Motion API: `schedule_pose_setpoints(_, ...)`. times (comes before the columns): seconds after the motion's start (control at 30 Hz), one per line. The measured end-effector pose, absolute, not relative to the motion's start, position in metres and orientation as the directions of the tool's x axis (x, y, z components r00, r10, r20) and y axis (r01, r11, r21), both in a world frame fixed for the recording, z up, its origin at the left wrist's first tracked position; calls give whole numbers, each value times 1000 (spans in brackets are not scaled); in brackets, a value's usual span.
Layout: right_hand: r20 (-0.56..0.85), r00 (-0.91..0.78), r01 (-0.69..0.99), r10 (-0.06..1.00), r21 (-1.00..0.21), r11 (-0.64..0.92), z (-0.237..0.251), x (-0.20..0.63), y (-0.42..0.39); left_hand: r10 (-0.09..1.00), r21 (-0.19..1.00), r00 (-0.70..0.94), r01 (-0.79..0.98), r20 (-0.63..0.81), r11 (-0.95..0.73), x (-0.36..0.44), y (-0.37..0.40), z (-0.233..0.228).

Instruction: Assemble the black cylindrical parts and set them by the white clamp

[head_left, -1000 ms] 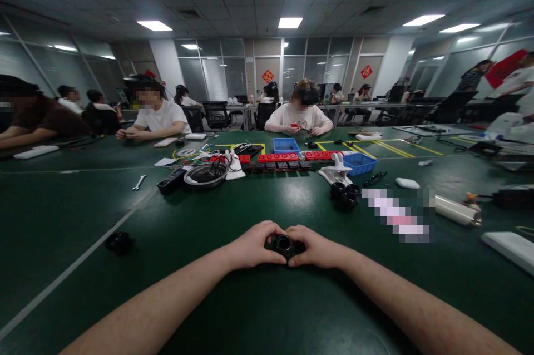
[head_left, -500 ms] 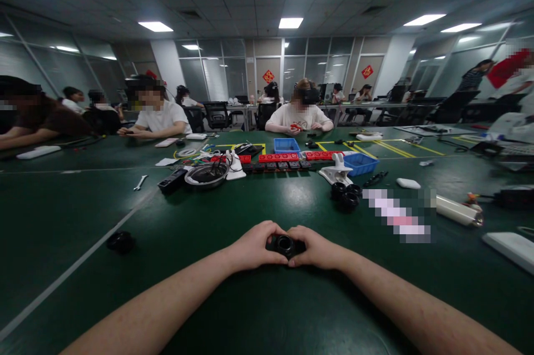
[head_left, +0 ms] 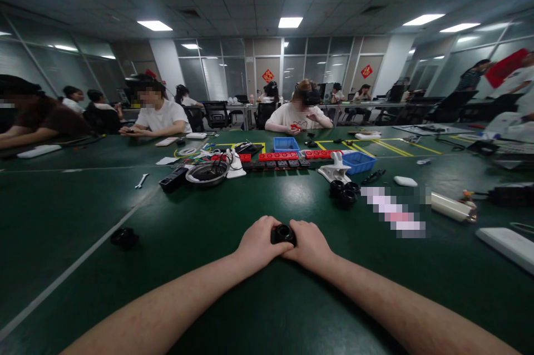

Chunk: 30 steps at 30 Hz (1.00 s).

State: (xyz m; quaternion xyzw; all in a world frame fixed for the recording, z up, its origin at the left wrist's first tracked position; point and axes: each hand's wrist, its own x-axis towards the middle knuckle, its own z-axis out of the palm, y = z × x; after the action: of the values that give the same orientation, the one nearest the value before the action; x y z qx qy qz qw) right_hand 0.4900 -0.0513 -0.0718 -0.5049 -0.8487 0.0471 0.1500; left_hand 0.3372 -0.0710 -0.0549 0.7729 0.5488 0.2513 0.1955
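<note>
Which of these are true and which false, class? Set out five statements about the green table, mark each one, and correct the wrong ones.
1. The left hand and right hand are both on one black part. True.
2. The wrench lies to the right of the hands. False: the wrench lies to their left.
3. A cluster of black pieces sits near the white clamp. True.
4. The tray beside the clamp is yellow. False: the tray is blue.
5. A separate dark piece lies left of the hands. True.
</note>
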Motion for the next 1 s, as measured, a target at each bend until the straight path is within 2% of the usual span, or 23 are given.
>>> schedule_pose_setpoints(0.07,221,-439,851,871,-208,482,-71,489,-53,944,575,270,749,189,-330,337,-71,-55)
schedule_pose_setpoints(0.13,236,-454,827,859,-246,505,-71,490,-52,934,583,302,730,191,-355,335,-69,-53)
schedule_pose_setpoints(0.27,197,-615,627,763,-464,625,-68,500,-46,891,614,428,667,148,-422,327,-64,-50)
schedule_pose_setpoints(0.33,144,-695,527,704,-563,636,-65,505,-42,868,642,480,627,127,-441,323,-61,-50)
schedule_pose_setpoints(0.43,73,-754,471,653,-634,613,-60,511,-38,843,684,525,574,115,-450,319,-57,-52)
schedule_pose_setpoints(0.8,45,-790,437,611,-657,614,-59,512,-32,834,725,543,537,95,-432,318,-54,-58)
schedule_pose_setpoints(1.0,42,-780,449,624,-656,606,-59,512,-33,834,727,546,539,84,-426,318,-54,-56)
